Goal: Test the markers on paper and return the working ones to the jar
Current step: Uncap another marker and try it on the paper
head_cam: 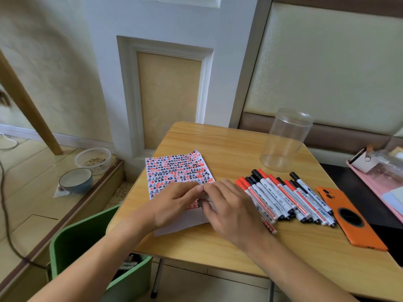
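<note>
A sheet of paper (176, 171), covered with red and black test marks, lies on the wooden table (229, 147). My left hand (174, 201) and my right hand (229, 205) meet fingertip to fingertip over its lower part. Between them they pinch a white marker (207, 199), mostly hidden by the fingers. Several red-capped and black-capped markers (283, 197) lie in a row just right of my right hand. The clear jar (285, 140) stands upright and empty behind them.
An orange phone (349, 216) lies at the table's right edge, with a pink tray (370, 184) beyond it. A green bin (87, 247) holding some markers stands below the table's left edge. Two bowls (76, 179) sit on the floor.
</note>
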The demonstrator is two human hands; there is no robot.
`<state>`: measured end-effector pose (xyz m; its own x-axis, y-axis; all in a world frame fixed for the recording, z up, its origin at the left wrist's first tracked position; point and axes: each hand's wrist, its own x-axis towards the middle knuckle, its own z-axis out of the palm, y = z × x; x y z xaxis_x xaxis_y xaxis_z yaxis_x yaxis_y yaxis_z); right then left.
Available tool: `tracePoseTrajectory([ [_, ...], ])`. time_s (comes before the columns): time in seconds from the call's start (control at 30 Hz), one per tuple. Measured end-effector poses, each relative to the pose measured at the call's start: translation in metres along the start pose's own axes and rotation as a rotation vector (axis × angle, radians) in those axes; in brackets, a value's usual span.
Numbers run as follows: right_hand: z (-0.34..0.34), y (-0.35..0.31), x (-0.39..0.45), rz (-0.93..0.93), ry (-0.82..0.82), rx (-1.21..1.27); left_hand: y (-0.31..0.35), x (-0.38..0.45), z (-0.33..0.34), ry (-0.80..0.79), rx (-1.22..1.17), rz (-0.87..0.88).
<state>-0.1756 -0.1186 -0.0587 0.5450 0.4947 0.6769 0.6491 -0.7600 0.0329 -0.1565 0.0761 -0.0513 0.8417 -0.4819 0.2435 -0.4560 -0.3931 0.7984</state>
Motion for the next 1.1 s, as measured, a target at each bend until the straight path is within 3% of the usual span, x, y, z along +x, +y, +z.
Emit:
tracePoseTrajectory([
  [0.27,0.004,0.003,0.005,0.017,-0.006,-0.135,-0.012,0.007,0.001,0.061,0.219,0.062],
  [0.93,-0.009,0.006,0.009,0.066,-0.112,-0.146,-0.014,0.007,-0.003,0.047,0.176,0.083],
  [1.1,-0.009,0.002,0.006,0.189,-0.118,-0.157,-0.029,0.007,-0.008,0.192,0.271,0.055],
])
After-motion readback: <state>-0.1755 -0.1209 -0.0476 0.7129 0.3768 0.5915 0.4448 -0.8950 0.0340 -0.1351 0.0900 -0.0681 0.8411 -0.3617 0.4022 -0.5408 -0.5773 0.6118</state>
